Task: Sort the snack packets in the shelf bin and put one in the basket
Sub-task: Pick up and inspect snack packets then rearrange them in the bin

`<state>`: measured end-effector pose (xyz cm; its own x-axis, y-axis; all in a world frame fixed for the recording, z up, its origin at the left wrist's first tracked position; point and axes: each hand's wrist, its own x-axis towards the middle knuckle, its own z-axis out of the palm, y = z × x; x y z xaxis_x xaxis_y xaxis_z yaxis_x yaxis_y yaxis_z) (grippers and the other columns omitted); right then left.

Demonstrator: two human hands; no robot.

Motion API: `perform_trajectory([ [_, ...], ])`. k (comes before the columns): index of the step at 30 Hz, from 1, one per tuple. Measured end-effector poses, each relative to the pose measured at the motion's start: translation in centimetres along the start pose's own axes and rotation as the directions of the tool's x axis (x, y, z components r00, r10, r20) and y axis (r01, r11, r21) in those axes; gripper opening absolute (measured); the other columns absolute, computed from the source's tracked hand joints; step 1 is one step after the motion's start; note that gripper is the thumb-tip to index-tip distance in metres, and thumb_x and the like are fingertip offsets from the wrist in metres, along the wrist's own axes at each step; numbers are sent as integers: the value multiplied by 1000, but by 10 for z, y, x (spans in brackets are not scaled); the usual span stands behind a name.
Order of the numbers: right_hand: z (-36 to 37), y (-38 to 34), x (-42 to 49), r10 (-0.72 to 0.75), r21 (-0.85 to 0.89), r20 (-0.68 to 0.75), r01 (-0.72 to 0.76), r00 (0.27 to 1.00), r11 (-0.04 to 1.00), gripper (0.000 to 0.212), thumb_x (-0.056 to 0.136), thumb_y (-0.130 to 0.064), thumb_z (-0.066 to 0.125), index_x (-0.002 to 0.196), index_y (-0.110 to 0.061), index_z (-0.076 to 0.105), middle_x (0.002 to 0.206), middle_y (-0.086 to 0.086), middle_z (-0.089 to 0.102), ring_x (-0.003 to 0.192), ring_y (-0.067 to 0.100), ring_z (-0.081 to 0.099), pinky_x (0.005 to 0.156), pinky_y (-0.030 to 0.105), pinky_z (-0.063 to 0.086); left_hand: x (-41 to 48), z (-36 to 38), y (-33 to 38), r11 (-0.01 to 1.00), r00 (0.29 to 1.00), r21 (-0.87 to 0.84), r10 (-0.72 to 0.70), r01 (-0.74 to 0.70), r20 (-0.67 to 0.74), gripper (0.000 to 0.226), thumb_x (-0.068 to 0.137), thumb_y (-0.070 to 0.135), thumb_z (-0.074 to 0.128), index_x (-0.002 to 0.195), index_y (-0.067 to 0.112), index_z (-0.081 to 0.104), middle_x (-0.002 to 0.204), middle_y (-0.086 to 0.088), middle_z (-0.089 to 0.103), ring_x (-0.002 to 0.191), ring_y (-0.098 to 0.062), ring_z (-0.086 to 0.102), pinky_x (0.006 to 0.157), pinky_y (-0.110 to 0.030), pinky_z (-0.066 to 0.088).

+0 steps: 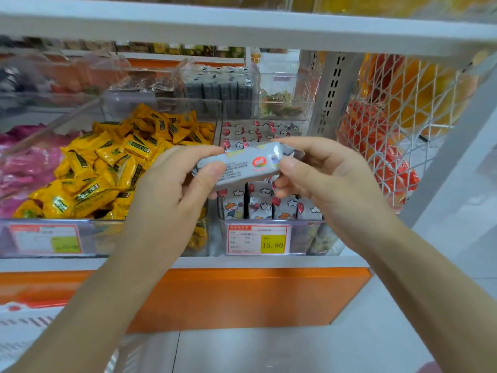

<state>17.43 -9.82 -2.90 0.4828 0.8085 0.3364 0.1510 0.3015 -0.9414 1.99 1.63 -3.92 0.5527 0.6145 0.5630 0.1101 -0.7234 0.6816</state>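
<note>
A grey snack packet with a red logo is level above the clear shelf bin of upright packets.

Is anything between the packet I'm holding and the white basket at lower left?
Nothing on the shelf blocks it. The left hand and right hand pinch the packet in the open above the bin. Only the left forearm crosses the way down to the basket, mostly out of frame.
</note>
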Motion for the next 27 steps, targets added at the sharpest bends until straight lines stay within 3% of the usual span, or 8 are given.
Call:
perform_trajectory([
  [3, 2, 1, -1, 4, -62, -78, -9, 997, 998, 10, 89, -10, 60, 83, -11, 69, 69, 5, 68, 59, 16, 61, 57, 27, 54, 0, 1, 2, 995, 1000, -100, -14, 15, 13, 24, 90, 38, 42, 110, 34, 55, 92, 11, 60, 68, -1, 61, 52, -7, 43],
  [8, 3, -1, 0, 44, -68, -189, -57, 981, 996, 29, 90, -21, 58, 67, -4, 55, 51, 4, 58, 42, 14, 53, 42, 22, 46, -1, 3, 5, 985, 997, -168, -32, 43, 72, 24, 85, 46, 52, 109, 44, 50, 99, 15, 62, 78, -2, 63, 62, -14, 50],
  [12, 5, -1, -1, -6, -85, -171, -9, 985, 996, 23, 93, -16, 54, 76, -2, 51, 64, 9, 62, 48, 16, 57, 43, 24, 47, -1, 2, 5, 986, 998, -158, -48, 54, 40, 19, 88, 45, 46, 94, 32, 59, 87, 11, 63, 64, 1, 60, 54, -7, 42],
  [14, 6, -2, -2, -24, -34, -89, 21, 996, 999, 7, 94, -13, 52, 94, -10, 59, 71, -1, 65, 52, 16, 58, 46, 24, 48, -1, 3, 4, 985, 997, -153, -77, 77, 9, 20, 94, 36, 46, 87, 26, 62, 77, 5, 61, 56, 0, 59, 51, -8, 41],
  [16, 6, -3, -3, -43, -63, -6, 42, 999, 997, 15, 90, -16, 58, 104, -17, 64, 72, -8, 65, 57, 14, 59, 50, 24, 50, 1, 2, 2, 970, 991, -207, -134, 129, -7, 20, 96, 30, 44, 91, 26, 63, 74, 7, 61, 51, -3, 56, 48, -14, 43],
  [21, 7, -2, -2, -50, -144, -24, 46, 998, 988, 9, 85, -12, 65, 93, -16, 68, 70, -2, 65, 54, 14, 61, 53, 25, 53, 3, 0, 3, 904, 975, -365, -195, 222, 109, 21, 88, 43, 52, 103, 32, 64, 73, 12, 62, 54, -8, 54, 49, -23, 46],
  [24, 8, 0, -1, -37, -173, -64, 25, 997, 985, 6, 88, -16, 63, 83, -15, 66, 66, -6, 63, 52, 14, 60, 50, 26, 52, 2, 2, 2, 917, 976, -340, -176, 210, 128, 18, 86, 28, 59, 103, 32, 62, 60, 11, 61, 46, -5, 52, 48, -18, 45],
  [27, 10, 3, -2, -30, -217, -115, 5, 993, 976, 13, 88, -18, 62, 77, -11, 61, 65, 3, 61, 47, 14, 59, 43, 24, 48, 2, 3, 4, 941, 982, -289, -142, 174, 126, 20, 84, 24, 63, 100, 37, 62, 75, 15, 63, 56, -3, 57, 48, -16, 46],
])
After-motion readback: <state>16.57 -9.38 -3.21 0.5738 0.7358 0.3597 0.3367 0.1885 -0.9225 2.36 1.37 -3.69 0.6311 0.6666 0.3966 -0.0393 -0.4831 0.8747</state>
